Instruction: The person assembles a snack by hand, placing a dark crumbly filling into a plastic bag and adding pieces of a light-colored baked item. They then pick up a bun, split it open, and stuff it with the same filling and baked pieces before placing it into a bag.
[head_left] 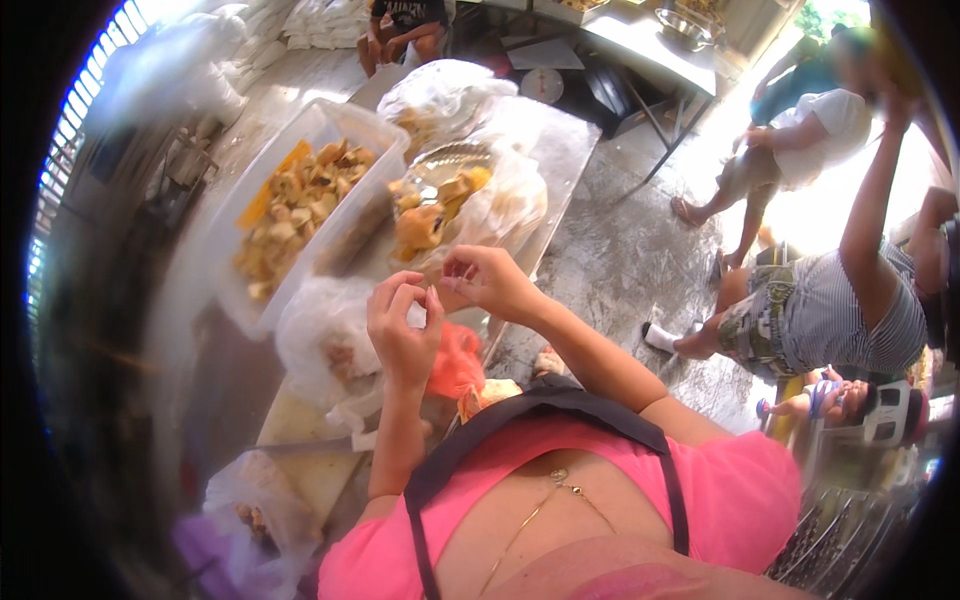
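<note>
My left hand [405, 325] and my right hand [492, 284] are raised close together over the table, fingers curled and pinched. Whatever lies between the fingertips is too small to make out. Just beyond them a round metal tray [452, 158] holds browned chunks of bread [420, 226], partly covered by a clear plastic bag [512, 195]. To the left stands a long clear plastic tub [385, 180] filled with cut bread pieces [300, 205]. A whitish plastic bag [310, 325] lies beside my left hand, and a red plastic bag [458, 362] sits below both hands.
A blade-like strip [310, 450] lies across a pale board at the near left, beside another clear bag [265, 500]. Several people stand or sit around, including one in a striped shirt [840, 310] at the right. A metal table [650, 45] and a dial scale [542, 86] are farther back.
</note>
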